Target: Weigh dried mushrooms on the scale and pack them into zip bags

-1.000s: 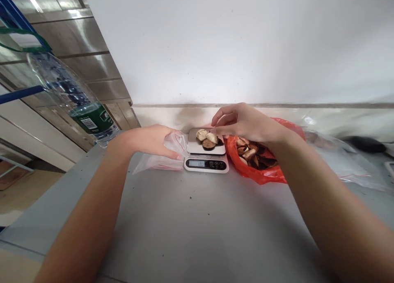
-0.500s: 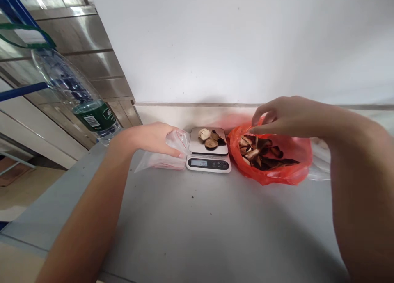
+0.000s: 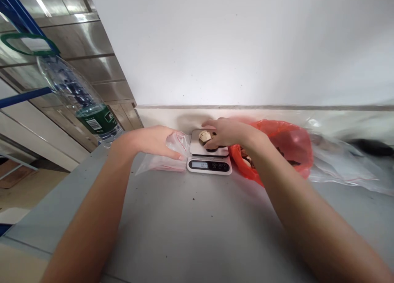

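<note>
My right hand (image 3: pixel 231 132) is over the plate of a small digital kitchen scale (image 3: pixel 194 148), thumb and fingers apart around the dried mushrooms (image 3: pixel 204 136) lying there. Part of those pieces is hidden under the hand. The scale's display seems to read 180, though any decimal point is too small to see. Left of the scale, my left hand (image 3: pixel 155 141) holds a clear zip-lock bag (image 3: pixel 178 142), its thumb stretched along the front and its other fingers mostly hidden. A red plastic bag (image 3: pixel 295 141) with more dried mushrooms stands open beneath my right forearm.
Flat clear zip bags (image 3: pixel 338 160) lie right of the red bag, with a blurred dark object (image 3: pixel 372 147) beyond. A large plastic bottle (image 3: pixel 97 119) with a green label is at the left table edge. A white wall (image 3: pixel 230 49) rises behind the grey table (image 3: pixel 184 225).
My right hand has moved left from above the red bag to the mushrooms on the scale. My left hand stays at the zip-lock bag, and the display looks the same.
</note>
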The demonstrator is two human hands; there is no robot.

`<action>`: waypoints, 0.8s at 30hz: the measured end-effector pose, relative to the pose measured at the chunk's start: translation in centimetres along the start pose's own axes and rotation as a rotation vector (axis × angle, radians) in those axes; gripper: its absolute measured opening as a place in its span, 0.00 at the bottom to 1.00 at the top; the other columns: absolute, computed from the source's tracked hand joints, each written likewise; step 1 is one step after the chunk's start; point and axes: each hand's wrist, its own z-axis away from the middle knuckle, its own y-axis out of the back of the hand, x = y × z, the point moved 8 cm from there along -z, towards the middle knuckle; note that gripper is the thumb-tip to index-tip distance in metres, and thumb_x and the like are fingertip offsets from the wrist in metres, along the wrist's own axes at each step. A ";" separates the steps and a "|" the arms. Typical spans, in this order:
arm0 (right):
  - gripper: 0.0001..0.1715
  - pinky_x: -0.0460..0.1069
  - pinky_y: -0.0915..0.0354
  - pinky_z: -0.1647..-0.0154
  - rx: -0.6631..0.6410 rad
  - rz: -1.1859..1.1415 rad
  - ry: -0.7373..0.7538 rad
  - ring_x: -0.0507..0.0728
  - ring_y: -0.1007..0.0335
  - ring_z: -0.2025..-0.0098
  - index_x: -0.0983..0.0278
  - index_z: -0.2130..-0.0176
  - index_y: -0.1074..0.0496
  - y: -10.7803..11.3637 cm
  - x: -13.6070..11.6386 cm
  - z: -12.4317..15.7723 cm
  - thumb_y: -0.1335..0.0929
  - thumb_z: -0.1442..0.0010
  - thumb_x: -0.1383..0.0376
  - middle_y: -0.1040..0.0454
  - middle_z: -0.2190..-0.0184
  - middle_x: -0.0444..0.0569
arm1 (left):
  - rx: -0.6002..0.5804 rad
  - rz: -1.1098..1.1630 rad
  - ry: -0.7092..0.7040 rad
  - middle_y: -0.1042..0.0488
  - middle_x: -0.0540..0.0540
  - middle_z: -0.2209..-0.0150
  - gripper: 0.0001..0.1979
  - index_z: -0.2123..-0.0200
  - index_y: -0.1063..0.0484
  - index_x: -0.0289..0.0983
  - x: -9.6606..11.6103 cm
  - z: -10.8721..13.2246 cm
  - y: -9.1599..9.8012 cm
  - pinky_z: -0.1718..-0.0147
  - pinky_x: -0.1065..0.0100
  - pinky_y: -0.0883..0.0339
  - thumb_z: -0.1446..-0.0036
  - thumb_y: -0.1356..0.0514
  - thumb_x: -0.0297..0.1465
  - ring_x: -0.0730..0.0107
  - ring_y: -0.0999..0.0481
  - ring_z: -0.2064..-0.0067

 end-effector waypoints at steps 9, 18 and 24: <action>0.38 0.50 0.33 0.70 -0.026 -0.034 0.058 0.64 0.21 0.60 0.57 0.43 0.24 -1.6 -0.1 -1.2 0.26 0.53 0.74 0.16 0.59 0.51 | 0.016 -0.039 0.037 0.20 0.43 0.40 0.39 0.38 0.26 0.50 -0.6 0.0 0.0 0.52 0.59 0.26 0.50 0.38 0.60 0.44 0.19 0.46; 0.28 0.49 0.31 0.65 -0.017 -0.122 0.066 0.61 0.20 0.59 0.58 0.46 0.21 -1.8 -0.1 -1.6 0.30 0.45 0.74 0.16 0.61 0.50 | 0.029 -0.019 0.030 0.16 0.38 0.48 0.41 0.40 0.23 0.43 -0.8 -0.6 -0.2 0.64 0.62 0.28 0.52 0.36 0.60 0.42 0.18 0.53; 0.26 0.48 0.28 0.57 0.010 -0.251 0.085 0.60 0.20 0.55 0.61 0.51 0.18 -1.0 0.5 -1.0 0.28 0.48 0.78 0.16 0.57 0.49 | 0.073 0.011 -0.011 0.16 0.40 0.48 0.38 0.42 0.21 0.47 -0.3 -0.9 -0.2 0.68 0.64 0.31 0.54 0.34 0.59 0.44 0.17 0.54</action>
